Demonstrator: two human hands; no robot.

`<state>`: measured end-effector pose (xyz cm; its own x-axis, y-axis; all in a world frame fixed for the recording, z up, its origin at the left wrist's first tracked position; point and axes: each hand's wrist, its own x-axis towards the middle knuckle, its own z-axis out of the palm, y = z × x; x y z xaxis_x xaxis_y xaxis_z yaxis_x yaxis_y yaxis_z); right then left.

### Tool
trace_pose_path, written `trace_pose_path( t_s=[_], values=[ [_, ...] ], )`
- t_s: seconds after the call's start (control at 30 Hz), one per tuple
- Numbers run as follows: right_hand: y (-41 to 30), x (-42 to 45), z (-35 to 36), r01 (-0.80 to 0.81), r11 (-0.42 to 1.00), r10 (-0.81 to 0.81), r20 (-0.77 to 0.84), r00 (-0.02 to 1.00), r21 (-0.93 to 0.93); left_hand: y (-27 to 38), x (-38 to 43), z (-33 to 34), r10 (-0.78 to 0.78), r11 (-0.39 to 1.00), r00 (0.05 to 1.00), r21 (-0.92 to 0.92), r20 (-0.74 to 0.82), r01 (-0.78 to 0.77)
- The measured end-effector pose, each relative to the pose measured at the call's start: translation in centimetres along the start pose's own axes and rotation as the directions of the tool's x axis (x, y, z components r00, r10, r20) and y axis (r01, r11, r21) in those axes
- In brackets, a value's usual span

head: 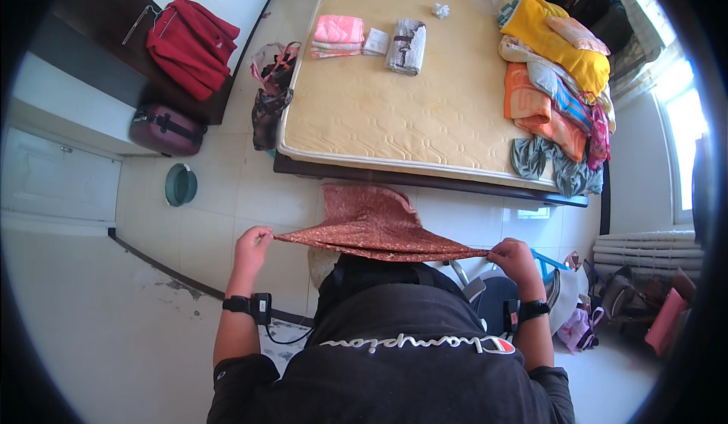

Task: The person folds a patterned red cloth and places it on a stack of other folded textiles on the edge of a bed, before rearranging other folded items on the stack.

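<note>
A reddish-brown patterned cloth (369, 230) hangs stretched between my two hands, in front of my waist and short of the bed's near edge. My left hand (254, 246) pinches its left corner between thumb and fingers. At the cloth's other corner, my right hand (512, 256) has a similar pinch grip. Beyond, on the bare yellow mattress (387, 117), lie a stack of folded pink cloths (338, 36), a small folded white cloth (376, 42) and a folded grey-and-white cloth (406, 47). The cloth's lower part hangs partly folded over, so its full shape is hidden.
A heap of clothes and blankets (546, 77) covers the mattress's right side. Bags (273, 97) hang at its left edge. On the left floor are a green basin (181, 185) and a maroon suitcase (167, 130). A chair (495, 301) and more bags (580, 327) are near my right arm.
</note>
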<state>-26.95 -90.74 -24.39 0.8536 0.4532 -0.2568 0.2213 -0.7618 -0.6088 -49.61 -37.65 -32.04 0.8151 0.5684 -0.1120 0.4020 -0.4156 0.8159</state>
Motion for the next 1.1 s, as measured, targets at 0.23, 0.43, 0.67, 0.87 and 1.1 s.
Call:
trace_pose_path(
  t_s=[0.23,0.43,0.67,0.87,1.1],
  values=[
    [-3.2,-0.3,-3.7,0.063,0.996,-0.059,-0.064,0.996,0.062,1.9,0.9,-2.5,-0.040,0.957,0.999,-0.288,0.000,0.038],
    [-10.1,6.6,-12.2,0.105,0.993,-0.088,-0.296,0.951,0.043,12.8,9.1,-9.5,0.276,0.960,0.944,-0.004,-0.178,-0.282],
    [-20.2,21.6,-26.9,0.386,0.908,-0.233,-0.570,0.788,0.163,28.4,26.7,-17.2,0.530,0.829,0.786,0.001,-0.317,-0.559],
    [-25.2,33.4,-39.3,0.599,0.535,-0.203,-0.598,0.776,0.596,40.1,39.1,-23.4,0.510,0.833,0.771,-0.005,-0.382,-0.554],
    [-37.1,25.9,-37.9,0.770,0.527,-0.202,-0.828,0.524,0.359,48.7,36.3,-27.9,0.715,0.655,0.444,0.294,-0.540,-0.697]
  ],
)
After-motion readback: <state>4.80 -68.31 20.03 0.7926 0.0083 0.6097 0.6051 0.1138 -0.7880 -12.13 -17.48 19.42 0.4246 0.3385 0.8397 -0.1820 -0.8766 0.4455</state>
